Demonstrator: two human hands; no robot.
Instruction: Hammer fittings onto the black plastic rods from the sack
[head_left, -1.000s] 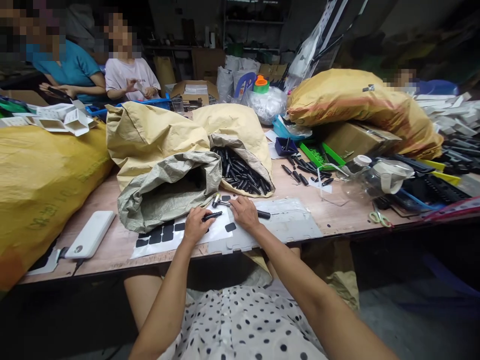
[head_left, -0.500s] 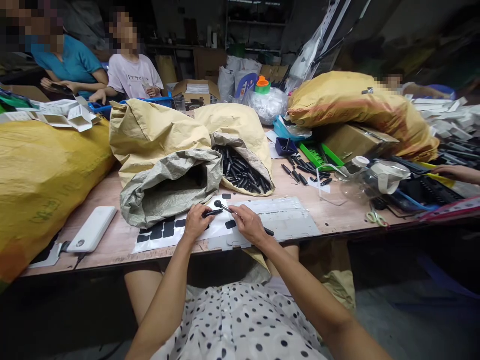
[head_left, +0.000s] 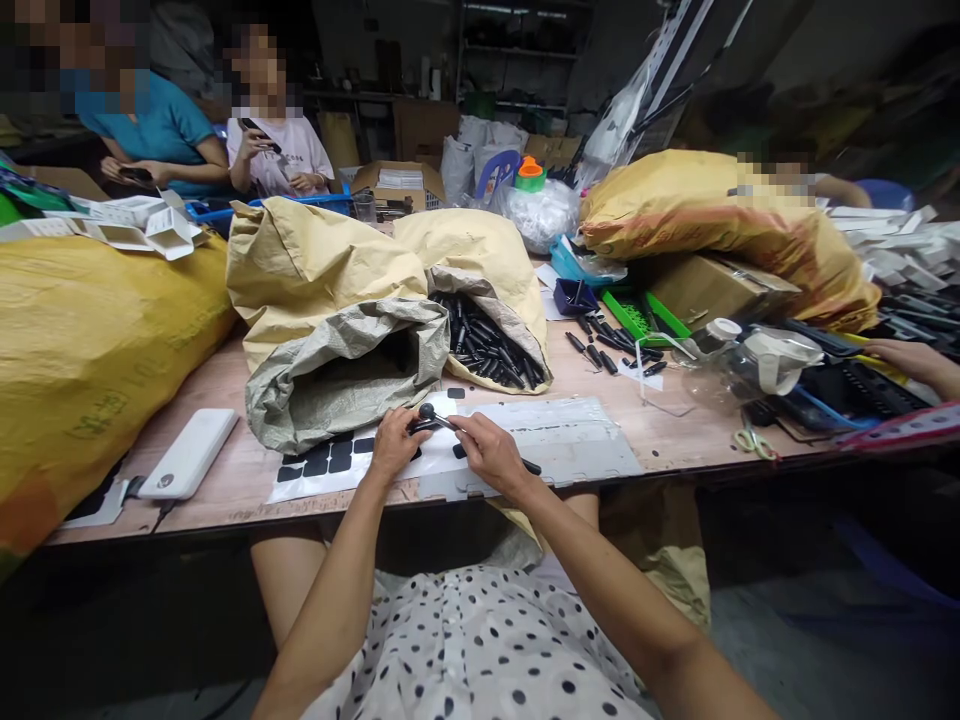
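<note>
My left hand [head_left: 393,442] is closed on a short black tubular part [head_left: 421,426], which pokes out past its fingertips toward the right. My right hand [head_left: 491,452] is wrapped round a thin metal rod with a round black tip [head_left: 427,411]. That tip sits right by the left thumb and fingers; whether it touches the black part I cannot tell. A black handle end [head_left: 531,467] shows below the right hand. Under both hands lie a white sheet with black rounded stickers [head_left: 328,459] and a grey-white board [head_left: 577,440].
Two pale sacks face me, one gaping [head_left: 345,375], one full of black parts [head_left: 491,345]. A white power bank [head_left: 191,455] lies left beside a yellow sack [head_left: 97,370]. Rightward are loose black parts [head_left: 592,352], a green tray [head_left: 646,318], a plastic jug [head_left: 772,360] and scissors [head_left: 754,440]. Co-workers sit around.
The rod's round tip has moved left, up against my left fingers. Across the table, a co-worker in a pale shirt has raised a dark object.
</note>
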